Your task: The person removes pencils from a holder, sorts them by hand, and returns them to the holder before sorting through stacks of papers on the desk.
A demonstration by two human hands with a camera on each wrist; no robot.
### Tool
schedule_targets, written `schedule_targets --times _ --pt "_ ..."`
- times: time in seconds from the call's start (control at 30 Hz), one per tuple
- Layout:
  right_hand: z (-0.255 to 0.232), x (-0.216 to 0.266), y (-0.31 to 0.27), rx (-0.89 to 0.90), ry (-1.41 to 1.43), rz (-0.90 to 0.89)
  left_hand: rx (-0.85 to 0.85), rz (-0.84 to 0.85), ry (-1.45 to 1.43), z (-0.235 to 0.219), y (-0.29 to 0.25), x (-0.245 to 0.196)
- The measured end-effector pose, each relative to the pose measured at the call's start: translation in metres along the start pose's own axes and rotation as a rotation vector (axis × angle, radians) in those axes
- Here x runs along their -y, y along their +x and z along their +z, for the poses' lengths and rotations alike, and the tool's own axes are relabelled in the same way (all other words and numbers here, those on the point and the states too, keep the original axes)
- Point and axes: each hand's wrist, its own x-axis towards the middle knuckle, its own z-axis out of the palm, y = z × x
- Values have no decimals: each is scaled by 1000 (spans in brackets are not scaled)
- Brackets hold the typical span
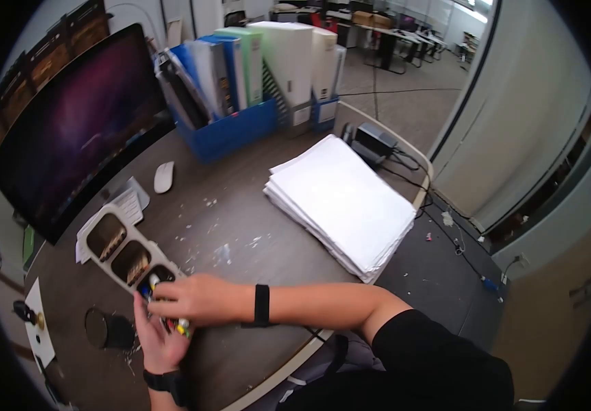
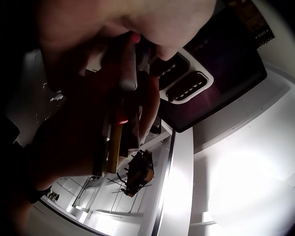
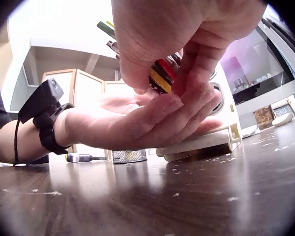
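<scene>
In the head view my left hand (image 1: pixel 163 347) lies palm up beside a pale organizer (image 1: pixel 153 244), its fingers stretched toward it. Several pens and markers (image 1: pixel 183 327) with yellow, red and dark barrels lie over that palm. My right hand (image 1: pixel 203 299) is above it, fingers curled down around the bundle, at the organizer's nearest compartment. In the right wrist view, striped barrels (image 3: pixel 162 76) show between the right thumb and fingers. A pale-capped marker (image 2: pixel 129 73) and a yellow barrel (image 2: pixel 114 147) appear in the dim left wrist view. Fingers hide most of the bundle.
A black mesh cup (image 1: pixel 104 329) stands left of the left hand. A monitor (image 1: pixel 80 130), mouse (image 1: pixel 164 177) and keyboard (image 1: pixel 130 205) are behind the organizer. Blue file holders (image 1: pixel 234 130) stand at the back, a paper stack (image 1: pixel 343 198) at right. White scraps (image 1: pixel 223 253) litter the desk.
</scene>
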Motion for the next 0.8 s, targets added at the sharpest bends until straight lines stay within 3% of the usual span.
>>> schedule_targets --times 0.03,0.1,0.17,0.23,0.33,0.37,0.43,0.5,0.53,0.57,0.6,0.63,0.67,0.7,0.8 --pt "-1 4 -3 20 -31 -27 106 27 -37 -13 6 0" --pt "-2 13 -9 11 -159 -122 49 4 88 9 -2 2" --pt "-3 23 -13 -9 -162 -216 -75 -15 13 13 2 8" --pt "-7 30 -14 -4 -150 -230 -76 51 9 -1 -3 11" --pt "-17 42 -10 -42 -96 -282 -105 19 -127 -16 -18 10" --pt "-18 44 -10 -25 -58 -292 -25 8 -114 -11 -29 12" --pt "-23 50 -11 20 -42 -340 70 112 -68 -22 -39 24" --pt "-25 54 -11 86 68 -357 -117 386 -63 -14 -58 48" --pt "-16 53 -14 115 117 -371 -22 272 -53 -8 -68 43" --pt "-11 52 -17 84 137 -379 -218 413 -41 -9 -71 56" --pt "-17 52 -14 133 162 -363 -273 448 -5 -13 -78 55" --pt "-23 51 -13 185 189 -347 -267 483 -29 -22 -84 53" --pt "-24 49 -13 173 260 -306 -106 460 -267 -25 -92 46" --pt "-26 47 -13 209 270 -257 -112 559 -309 -24 -99 42" --pt "-28 34 -12 149 277 24 -19 835 -138 -18 -138 10"
